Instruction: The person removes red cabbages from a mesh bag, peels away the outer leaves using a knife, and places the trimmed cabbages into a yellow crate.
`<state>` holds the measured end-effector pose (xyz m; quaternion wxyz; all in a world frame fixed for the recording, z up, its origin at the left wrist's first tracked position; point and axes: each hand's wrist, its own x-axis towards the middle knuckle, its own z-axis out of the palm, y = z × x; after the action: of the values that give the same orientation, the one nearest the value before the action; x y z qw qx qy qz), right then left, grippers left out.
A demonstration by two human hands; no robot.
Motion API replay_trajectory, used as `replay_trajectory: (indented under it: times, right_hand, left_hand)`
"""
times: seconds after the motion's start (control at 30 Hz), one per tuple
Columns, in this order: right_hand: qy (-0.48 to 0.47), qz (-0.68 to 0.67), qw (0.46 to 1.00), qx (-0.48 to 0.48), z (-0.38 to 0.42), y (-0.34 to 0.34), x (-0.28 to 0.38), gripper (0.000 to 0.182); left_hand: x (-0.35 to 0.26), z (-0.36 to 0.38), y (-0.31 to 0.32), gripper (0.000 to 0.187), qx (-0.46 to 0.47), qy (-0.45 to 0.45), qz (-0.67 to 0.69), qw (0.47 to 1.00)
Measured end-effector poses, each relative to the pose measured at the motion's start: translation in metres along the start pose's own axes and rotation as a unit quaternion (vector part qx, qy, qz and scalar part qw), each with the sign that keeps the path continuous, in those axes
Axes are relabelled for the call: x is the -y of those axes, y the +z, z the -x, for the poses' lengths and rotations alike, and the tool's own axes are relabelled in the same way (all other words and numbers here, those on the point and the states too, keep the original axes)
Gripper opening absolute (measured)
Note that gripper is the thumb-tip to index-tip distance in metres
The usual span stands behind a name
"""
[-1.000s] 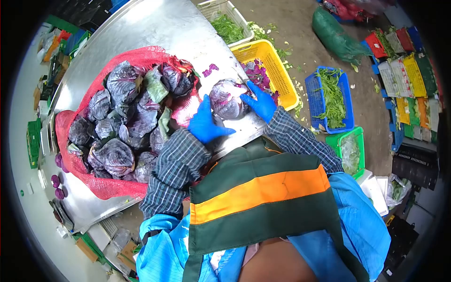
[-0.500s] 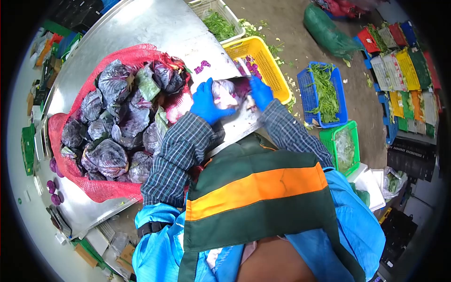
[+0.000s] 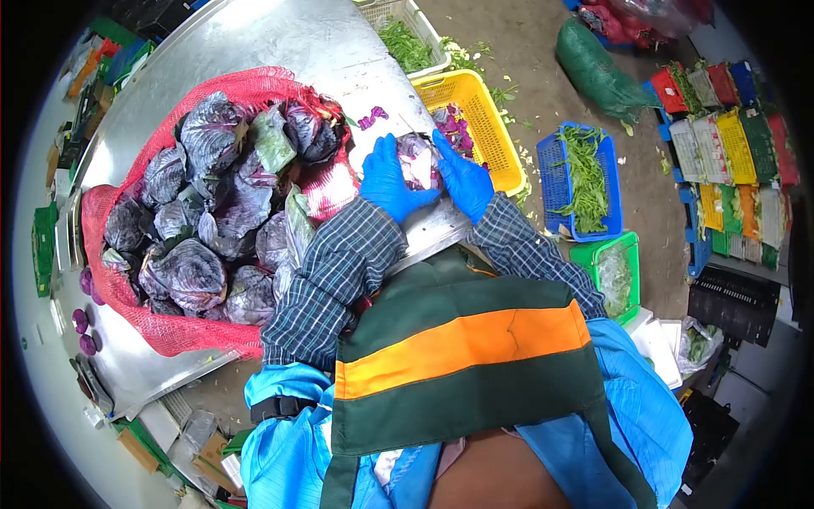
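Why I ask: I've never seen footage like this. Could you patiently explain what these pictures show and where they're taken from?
There's no machine: this is a person at work, with left hand and right hand both gloved in blue. The camera is worn on the head, looking forward and down, so the wearer's green apron fills the lower middle.

On the metal table, an open red net bag is full of purple cabbages. A few purple scraps lie beside it. Past the table's edge is a yellow basket with purple leaf pieces in it.

Between the hands is a single cabbage with a pale patch. I can't tell how firmly it's held, or whether the right hand also has a tool.
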<state>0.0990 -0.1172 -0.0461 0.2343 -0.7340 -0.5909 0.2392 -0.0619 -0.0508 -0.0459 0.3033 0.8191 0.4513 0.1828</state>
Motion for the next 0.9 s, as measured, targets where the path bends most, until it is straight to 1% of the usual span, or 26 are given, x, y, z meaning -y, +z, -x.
replay_trajectory:
  times: [0.03, 0.1, 0.13, 0.17, 0.23, 0.27, 0.33, 0.37, 0.43, 0.47, 0.53, 0.57, 0.6, 0.63, 0.67, 0.7, 0.73, 0.77, 0.83, 0.87, 0.9]
  right_hand:
    - [0.002, 0.003, 1.0, 0.002, 0.003, -0.002, 0.0, 0.05]
    - [0.038, 0.033, 0.998, 0.045, 0.013, -0.007, 0.01, 0.054]
    - [0.006, 0.032, 0.999, 0.012, 0.015, -0.004, 0.008, 0.058]
    - [0.005, 0.033, 0.999, 0.012, 0.013, -0.003, 0.009, 0.058]
    - [0.056, 0.072, 0.995, 0.039, 0.01, -0.003, 0.012, 0.058]
    - [0.055, 0.072, 0.995, 0.038, 0.008, 0.0, 0.007, 0.058]
    - [-0.009, 0.052, 0.999, -0.008, 0.004, 0.006, 0.002, 0.059]
    - [-0.011, 0.054, 0.998, -0.008, 0.002, 0.006, -0.002, 0.059]
    - [0.043, 0.091, 0.994, 0.032, -0.006, -0.006, 0.013, 0.051]
    - [0.041, 0.092, 0.994, 0.03, -0.014, -0.012, 0.008, 0.051]
    - [0.135, 0.033, 0.987, 0.077, -0.044, -0.03, -0.023, 0.05]
    - [0.105, 0.05, 0.992, 0.047, -0.056, -0.026, -0.055, 0.046]
    - [0.107, 0.018, 0.993, 0.043, -0.058, -0.021, -0.079, 0.045]
    - [0.107, -0.01, 0.993, 0.041, -0.058, -0.022, -0.083, 0.044]
    - [0.106, -0.01, 0.993, 0.043, -0.054, -0.022, -0.086, 0.044]
    - [0.175, -0.063, 0.98, 0.077, -0.048, -0.031, -0.077, 0.044]
    - [0.243, -0.118, 0.956, 0.111, -0.042, -0.039, -0.066, 0.045]
    - [0.243, -0.119, 0.956, 0.112, -0.036, -0.043, -0.055, 0.045]
    - [0.138, -0.152, 0.979, -0.013, -0.024, -0.049, -0.029, 0.049]
    - [0.09, -0.141, 0.985, -0.035, -0.02, -0.056, -0.009, 0.055]
    - [0.091, -0.14, 0.985, -0.034, -0.017, -0.048, -0.003, 0.055]
  left_hand:
    - [-0.002, -0.003, 0.001, 0.111, 0.001, -0.001, 0.004, 1.0]
    - [-0.005, -0.009, -0.003, 0.121, 0.068, -0.034, 0.008, 0.997]
    - [-0.011, -0.01, -0.007, 0.119, 0.068, -0.035, -0.006, 0.997]
    - [-0.012, -0.011, -0.009, 0.119, 0.067, -0.035, -0.006, 0.997]
    - [-0.013, -0.014, -0.01, 0.117, 0.085, -0.041, -0.005, 0.995]
    - [-0.013, -0.016, -0.01, 0.117, 0.085, -0.041, -0.005, 0.996]
    - [-0.01, -0.017, -0.011, 0.113, 0.095, -0.039, -0.011, 0.995]
    - [-0.007, -0.019, -0.008, 0.113, 0.092, -0.039, -0.009, 0.995]
    - [-0.005, -0.021, -0.007, 0.11, 0.07, -0.036, -0.014, 0.997]
    - [-0.004, -0.022, -0.007, 0.11, 0.067, -0.034, -0.014, 0.997]
    - [-0.016, -0.02, -0.022, 0.107, 0.155, 0.008, -0.007, 0.988]
    - [-0.016, -0.009, -0.015, 0.111, 0.103, 0.044, -0.017, 0.994]
    - [-0.002, -0.008, -0.008, 0.111, 0.093, 0.091, -0.007, 0.991]
    - [0.009, -0.008, -0.01, 0.112, 0.08, 0.137, 0.005, 0.987]
    - [0.02, -0.006, -0.012, 0.112, 0.093, 0.124, 0.005, 0.988]
    - [0.027, -0.007, -0.018, 0.113, 0.103, 0.114, 0.005, 0.988]
    - [0.03, -0.009, -0.028, 0.113, 0.143, 0.108, -0.01, 0.984]
    - [0.03, -0.011, -0.034, 0.113, 0.143, 0.107, -0.011, 0.984]
    - [0.031, -0.017, -0.04, 0.116, 0.209, 0.177, -0.017, 0.962]
    - [0.03, -0.021, -0.042, 0.113, 0.217, 0.212, -0.023, 0.953]
    - [0.029, -0.019, -0.042, 0.113, 0.217, 0.211, -0.021, 0.953]
